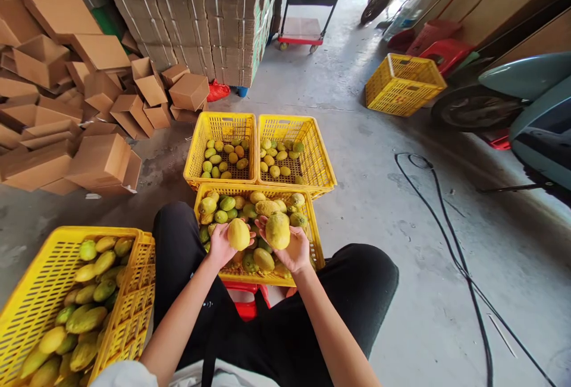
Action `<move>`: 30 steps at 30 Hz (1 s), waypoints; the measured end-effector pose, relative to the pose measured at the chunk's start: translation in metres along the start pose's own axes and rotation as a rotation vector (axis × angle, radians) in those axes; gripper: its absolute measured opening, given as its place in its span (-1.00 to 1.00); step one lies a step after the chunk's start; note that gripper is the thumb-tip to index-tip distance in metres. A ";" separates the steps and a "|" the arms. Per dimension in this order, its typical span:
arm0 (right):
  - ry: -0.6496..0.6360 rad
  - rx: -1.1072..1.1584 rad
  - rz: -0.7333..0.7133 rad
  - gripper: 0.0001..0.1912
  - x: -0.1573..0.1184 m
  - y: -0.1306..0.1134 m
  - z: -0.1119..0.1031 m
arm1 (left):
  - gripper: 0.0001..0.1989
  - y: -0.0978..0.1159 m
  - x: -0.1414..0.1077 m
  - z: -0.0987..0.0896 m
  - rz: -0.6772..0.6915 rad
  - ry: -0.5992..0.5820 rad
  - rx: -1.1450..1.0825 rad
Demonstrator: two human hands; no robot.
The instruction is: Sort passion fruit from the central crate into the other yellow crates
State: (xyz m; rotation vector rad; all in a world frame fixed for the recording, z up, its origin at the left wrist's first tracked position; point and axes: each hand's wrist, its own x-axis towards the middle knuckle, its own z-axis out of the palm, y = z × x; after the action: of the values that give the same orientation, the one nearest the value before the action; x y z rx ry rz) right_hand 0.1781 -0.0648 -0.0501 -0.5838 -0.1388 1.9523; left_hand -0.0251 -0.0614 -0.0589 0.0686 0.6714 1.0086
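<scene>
My left hand (220,247) cradles a smooth yellow lemon (238,234) with its fingers curled round from below. Beside it, my right hand (295,251) supports a larger, bumpier yellow-green lemon (277,230), resting on its palm and fingers. Both hands are above a yellow plastic crate (317,241) between my knees, filled with yellow and green lemons (264,260). Behind that crate, two more yellow crates stand side by side, the left one (191,158) and the right one (322,158), each with a layer of similar fruit on its floor.
At my left is another yellow crate (27,292) of fruit. Cardboard boxes (100,161) are heaped behind it. A yellow crate (388,87), a scooter (526,101) and a black cable (446,232) are at the right. A hand trolley (301,29) stands farther back.
</scene>
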 end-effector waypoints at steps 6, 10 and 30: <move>-0.099 0.104 -0.023 -0.41 -0.007 -0.005 -0.005 | -0.74 0.005 -0.002 0.008 0.155 0.058 -0.071; -0.091 0.006 -0.030 -0.41 -0.003 0.001 -0.005 | -0.65 0.009 -0.001 0.008 0.111 0.072 -0.107; 0.017 -0.079 -0.008 -0.51 -0.006 -0.008 0.004 | -0.69 0.001 0.009 -0.002 -0.020 0.222 0.012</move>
State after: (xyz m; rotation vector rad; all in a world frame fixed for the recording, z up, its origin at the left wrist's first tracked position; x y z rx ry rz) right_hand 0.1854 -0.0660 -0.0420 -0.6503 -0.2080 1.9409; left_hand -0.0239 -0.0540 -0.0650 -0.0397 0.8789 1.0016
